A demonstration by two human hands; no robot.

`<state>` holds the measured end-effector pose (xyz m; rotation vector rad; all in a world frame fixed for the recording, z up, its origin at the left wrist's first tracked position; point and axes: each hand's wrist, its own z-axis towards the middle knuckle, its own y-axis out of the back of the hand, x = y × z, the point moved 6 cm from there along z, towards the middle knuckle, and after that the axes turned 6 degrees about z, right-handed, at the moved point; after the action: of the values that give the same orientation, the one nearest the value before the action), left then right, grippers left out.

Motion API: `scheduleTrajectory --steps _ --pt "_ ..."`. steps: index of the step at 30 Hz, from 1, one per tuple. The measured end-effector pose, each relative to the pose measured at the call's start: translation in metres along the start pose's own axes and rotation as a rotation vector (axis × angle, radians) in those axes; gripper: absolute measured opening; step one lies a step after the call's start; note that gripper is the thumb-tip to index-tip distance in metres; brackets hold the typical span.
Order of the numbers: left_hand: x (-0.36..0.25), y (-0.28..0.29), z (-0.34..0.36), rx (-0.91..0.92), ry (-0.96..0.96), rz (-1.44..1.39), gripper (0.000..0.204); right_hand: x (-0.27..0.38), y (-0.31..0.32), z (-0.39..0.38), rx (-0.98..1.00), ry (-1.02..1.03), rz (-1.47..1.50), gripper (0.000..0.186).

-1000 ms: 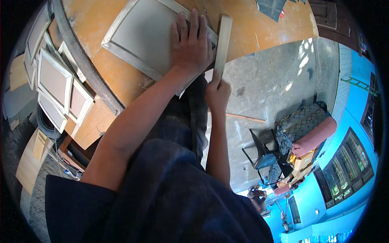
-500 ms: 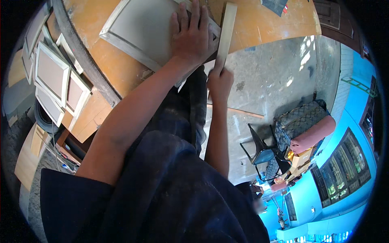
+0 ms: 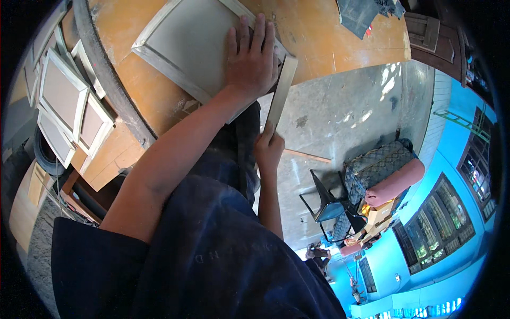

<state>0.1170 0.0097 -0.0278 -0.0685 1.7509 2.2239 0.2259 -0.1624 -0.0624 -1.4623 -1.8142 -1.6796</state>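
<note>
A framed grey panel [image 3: 183, 45] with pale wooden edges lies on an orange worktable [image 3: 326, 42]. My left hand [image 3: 251, 64] rests flat on the panel near its right side, fingers stretched out. My right hand [image 3: 268, 146], lower down at the worktable's near side, grips the lower part of a long, flat, pale wooden strip [image 3: 281, 90]. The strip runs up along the panel's right edge; whether it touches that edge is hard to tell.
Framed panels [image 3: 64, 90] are stacked at left beside a tyre [image 3: 50, 157]. Dark cloth [image 3: 353, 16] lies on the worktable. On the concrete floor [image 3: 366, 90] are a stick [image 3: 308, 155], a black chair [image 3: 326, 207] and padded furniture [image 3: 372, 165]. A person [image 3: 319, 255] is far off, lower right.
My right hand and the strip have moved toward me, the strip's upper end now much lower on the panel's edge. My left hand stays pressed on the panel. The view has shifted slightly.
</note>
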Motion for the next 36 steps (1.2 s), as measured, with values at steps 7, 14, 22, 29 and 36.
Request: scheduleTrajectory --steps 7,14,22,29,36 --pt "0.0 0.001 -0.004 -0.039 0.03 0.026 0.064 0.015 -0.003 0.044 0.105 -0.233 0.089 0.054" --pt "-0.001 0.01 -0.001 -0.044 0.054 -0.164 0.063 0.017 0.0 0.068 0.076 -0.242 0.125 0.062" --pt "-0.003 0.01 -0.004 0.031 0.026 0.007 0.058 -0.018 0.002 0.012 0.041 -0.17 0.081 0.069" --pt "0.007 -0.011 -0.008 -0.456 -0.11 0.186 0.059 0.031 0.007 0.07 0.14 -0.48 0.578 0.058" --pt "-0.007 0.016 0.0 0.072 -0.022 0.164 0.058 0.014 0.058 0.076 -0.018 -0.393 0.737 0.061"
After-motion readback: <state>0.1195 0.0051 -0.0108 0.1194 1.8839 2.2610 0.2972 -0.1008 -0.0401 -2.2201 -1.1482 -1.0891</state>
